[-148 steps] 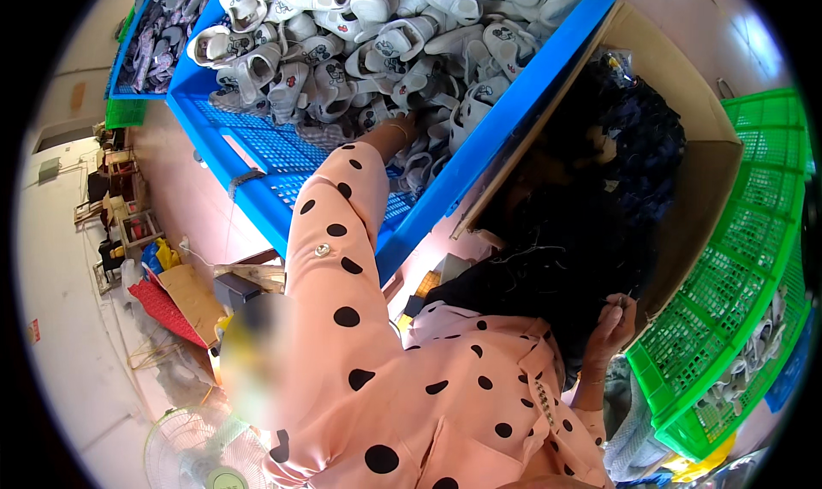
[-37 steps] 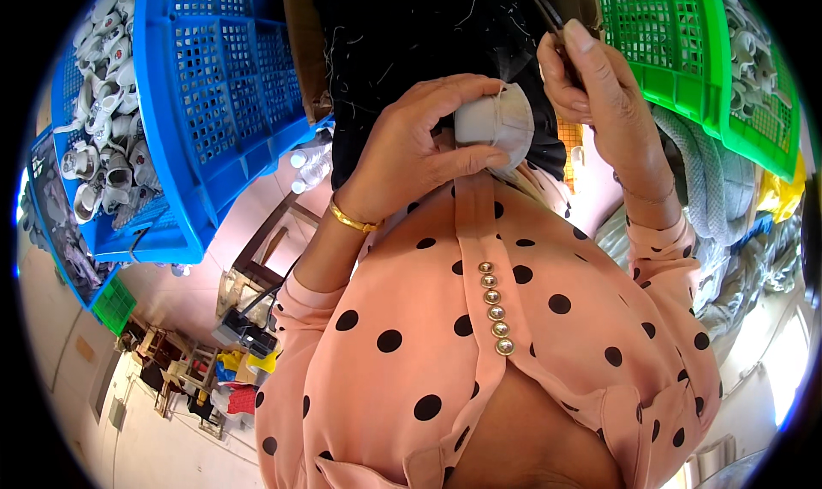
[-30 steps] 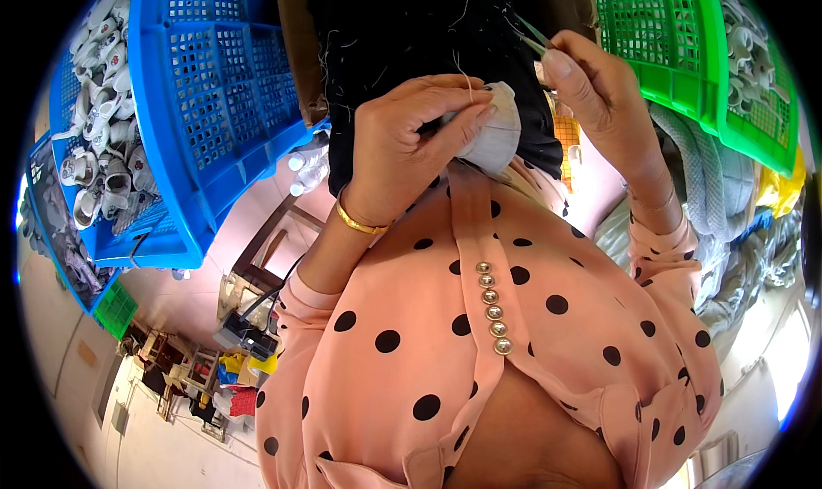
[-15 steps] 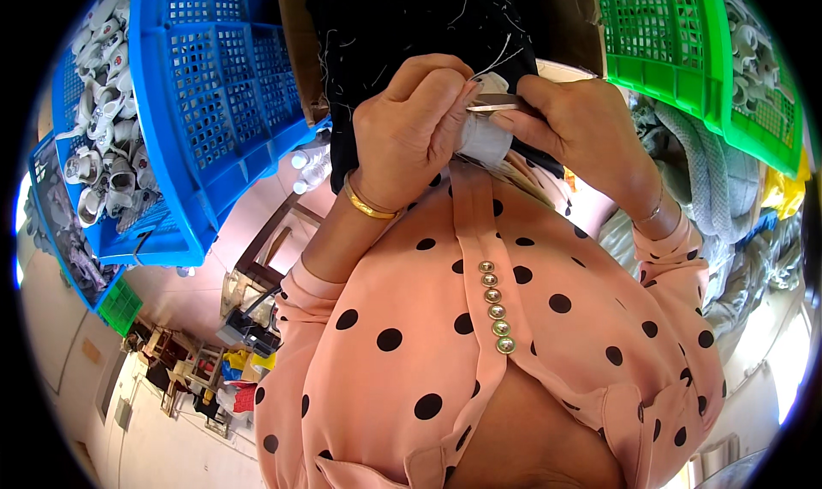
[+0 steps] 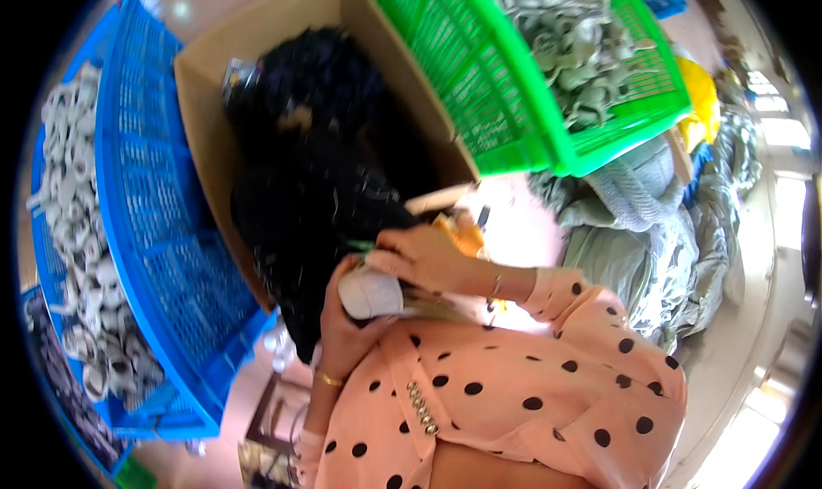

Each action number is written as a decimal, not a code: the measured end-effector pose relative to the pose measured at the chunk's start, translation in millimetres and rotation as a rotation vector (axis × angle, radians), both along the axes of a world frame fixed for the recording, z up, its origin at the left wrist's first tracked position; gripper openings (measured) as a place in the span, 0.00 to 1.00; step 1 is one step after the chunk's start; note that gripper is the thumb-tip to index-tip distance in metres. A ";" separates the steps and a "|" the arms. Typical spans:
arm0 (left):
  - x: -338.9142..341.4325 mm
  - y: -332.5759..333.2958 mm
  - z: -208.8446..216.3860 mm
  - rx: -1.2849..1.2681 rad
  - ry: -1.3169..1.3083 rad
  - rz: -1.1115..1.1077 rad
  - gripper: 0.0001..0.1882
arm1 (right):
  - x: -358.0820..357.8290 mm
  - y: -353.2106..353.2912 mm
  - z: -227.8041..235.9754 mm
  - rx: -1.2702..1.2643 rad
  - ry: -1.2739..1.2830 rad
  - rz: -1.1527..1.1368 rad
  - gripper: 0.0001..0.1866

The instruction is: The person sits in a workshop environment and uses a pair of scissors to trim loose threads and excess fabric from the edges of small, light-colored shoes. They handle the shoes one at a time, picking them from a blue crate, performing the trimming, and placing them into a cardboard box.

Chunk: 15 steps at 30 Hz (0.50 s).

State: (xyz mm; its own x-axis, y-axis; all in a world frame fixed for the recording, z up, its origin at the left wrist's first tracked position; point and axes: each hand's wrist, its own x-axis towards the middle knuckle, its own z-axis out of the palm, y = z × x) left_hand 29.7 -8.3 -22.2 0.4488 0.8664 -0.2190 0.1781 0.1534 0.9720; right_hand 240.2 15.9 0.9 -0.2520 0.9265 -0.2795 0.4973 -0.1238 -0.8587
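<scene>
My left hand [image 5: 342,330] is wrapped round a small white shoe upper [image 5: 371,294], its thumb and fingers on either side. The upper's rounded end points toward my front. Across its top edge lie the bent fingers of my right hand [image 5: 428,258], pressed against it. A bit of green [image 5: 360,246] shows beside the right fingertips, too blurred to name. No blade is visible in the right hand, and its palm side is hidden. Below the hands, black cloth [image 5: 334,206] strewn with white thread ends covers my lap.
An open cardboard box [image 5: 205,129] with dark pieces inside stands ahead. To the left, a blue basket [image 5: 163,189] holds many pale shoe uppers [image 5: 81,206]. A green basket [image 5: 505,104] of similar pieces stands at right, near grey cloth [image 5: 634,189] and clear plastic wrapping [image 5: 642,266].
My view has swung, bringing the box into sight. The left hand has gone from pinching threads to cupping the upper. The right hand's metal blade no longer shows; its fingers lie on the upper.
</scene>
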 end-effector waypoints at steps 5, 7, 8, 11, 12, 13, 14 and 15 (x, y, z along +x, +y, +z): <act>0.0 49.8 10.5 -0.311 -0.258 -0.103 0.40 | 17.2 11.9 22.3 0.385 -0.103 -0.105 0.25; -7.7 82.3 14.6 -0.361 -0.304 -0.345 0.42 | 21.8 20.1 42.1 0.421 -0.040 -0.028 0.25; -10.5 91.2 18.3 -0.412 -0.330 -0.430 0.41 | 21.0 24.2 48.7 0.392 -0.011 0.061 0.24; -14.5 107.4 14.7 -0.455 -0.304 -0.669 0.38 | 18.9 40.2 59.2 0.235 -0.111 0.315 0.23; -14.0 101.5 6.3 -0.485 -0.320 -0.662 0.37 | 14.6 41.9 50.5 0.157 -0.141 0.416 0.22; -16.2 96.5 -10.9 -0.530 -0.307 -0.689 0.36 | 18.8 39.6 31.2 0.143 -0.038 0.373 0.22; -7.8 94.7 -6.5 -0.426 -0.214 -0.708 0.33 | 26.9 33.2 5.4 0.115 0.072 0.315 0.22; -6.9 84.2 -2.3 -0.421 -0.234 -0.590 0.30 | 30.1 24.8 -6.6 0.113 -0.033 0.241 0.22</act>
